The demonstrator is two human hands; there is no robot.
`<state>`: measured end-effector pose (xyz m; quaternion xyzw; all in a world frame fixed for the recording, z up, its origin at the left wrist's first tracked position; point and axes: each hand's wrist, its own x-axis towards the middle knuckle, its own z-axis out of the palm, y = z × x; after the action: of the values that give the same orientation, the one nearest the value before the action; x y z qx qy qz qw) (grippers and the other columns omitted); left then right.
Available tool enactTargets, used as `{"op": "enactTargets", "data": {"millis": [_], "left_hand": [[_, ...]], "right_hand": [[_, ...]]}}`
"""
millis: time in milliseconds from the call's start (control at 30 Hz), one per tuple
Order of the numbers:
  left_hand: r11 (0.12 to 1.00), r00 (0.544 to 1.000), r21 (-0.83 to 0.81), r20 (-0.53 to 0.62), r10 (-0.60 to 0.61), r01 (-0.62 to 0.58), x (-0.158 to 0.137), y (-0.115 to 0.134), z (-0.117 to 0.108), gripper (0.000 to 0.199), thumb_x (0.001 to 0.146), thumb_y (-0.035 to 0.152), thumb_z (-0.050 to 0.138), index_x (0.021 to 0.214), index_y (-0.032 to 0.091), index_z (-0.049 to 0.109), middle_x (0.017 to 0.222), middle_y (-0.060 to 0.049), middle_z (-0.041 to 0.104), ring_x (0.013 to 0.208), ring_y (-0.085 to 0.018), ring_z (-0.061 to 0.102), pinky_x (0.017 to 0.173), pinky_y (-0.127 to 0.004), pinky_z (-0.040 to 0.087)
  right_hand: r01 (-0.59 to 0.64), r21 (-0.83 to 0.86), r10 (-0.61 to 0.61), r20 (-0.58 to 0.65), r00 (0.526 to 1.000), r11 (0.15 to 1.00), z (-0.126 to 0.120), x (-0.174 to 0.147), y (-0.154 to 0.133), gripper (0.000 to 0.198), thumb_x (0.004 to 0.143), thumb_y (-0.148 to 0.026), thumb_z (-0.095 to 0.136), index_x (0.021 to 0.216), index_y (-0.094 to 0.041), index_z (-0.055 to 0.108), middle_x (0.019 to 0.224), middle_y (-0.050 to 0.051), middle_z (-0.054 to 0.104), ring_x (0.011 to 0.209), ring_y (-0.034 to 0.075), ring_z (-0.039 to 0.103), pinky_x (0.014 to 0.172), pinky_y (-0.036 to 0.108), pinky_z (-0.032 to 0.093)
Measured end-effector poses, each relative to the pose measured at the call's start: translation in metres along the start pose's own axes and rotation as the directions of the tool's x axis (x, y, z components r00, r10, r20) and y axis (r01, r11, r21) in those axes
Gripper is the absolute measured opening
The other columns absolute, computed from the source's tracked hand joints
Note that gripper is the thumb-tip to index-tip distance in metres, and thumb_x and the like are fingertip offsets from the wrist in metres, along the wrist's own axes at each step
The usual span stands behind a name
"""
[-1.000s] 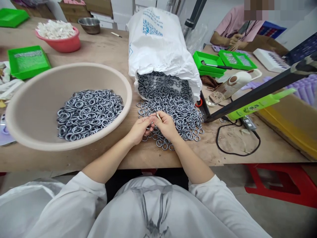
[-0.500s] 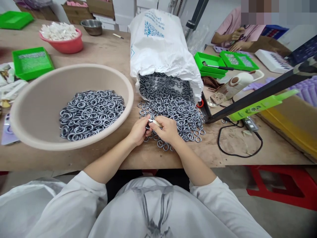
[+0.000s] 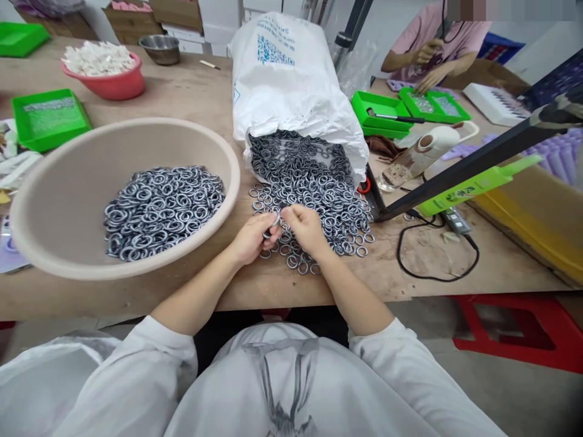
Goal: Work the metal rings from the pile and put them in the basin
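Pinching the ring (image 3: 277,220) steadily seemed key: left hand (image 3: 252,239) held it near loose rings (image 3: 339,212), right hand (image 3: 306,229) curled beside, couldn't tell if grasping anything

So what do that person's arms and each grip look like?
Loose, wrinkled white sleeves end around the elbows, leaving the forearms bare. The left grip and right grip are bare too, with no gloves visible.

Red stool (image 3: 553,338) on grey floor (image 3: 501,381), pale wall (image 3: 394,30) beyond.
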<state>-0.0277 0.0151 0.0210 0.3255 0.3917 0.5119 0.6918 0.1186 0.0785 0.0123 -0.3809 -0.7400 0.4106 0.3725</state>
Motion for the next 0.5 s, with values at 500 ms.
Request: {"op": "enactTargets", "data": {"millis": [500], "left_hand": [[0.965, 0.909, -0.194, -0.409, 0.083, -0.176, 0.018, 0.002, -0.015, 0.023, 0.075, 0.016, 0.060, 0.098, 0.015, 0.064, 0.072, 0.002, 0.063, 0.049, -0.005, 0.051, 0.040, -0.014, 0.033]], "right_hand": [[0.005, -0.787, 0.172, 0.140, 0.975, 0.616, 0.016, 0.009, -0.005, 0.028, 0.095, -0.044, 0.052, 0.100, -0.024, 0.071, 0.102, 0.008, 0.069, 0.086, 0.024, 0.065, 0.067, 0.031, 0.039]]}}
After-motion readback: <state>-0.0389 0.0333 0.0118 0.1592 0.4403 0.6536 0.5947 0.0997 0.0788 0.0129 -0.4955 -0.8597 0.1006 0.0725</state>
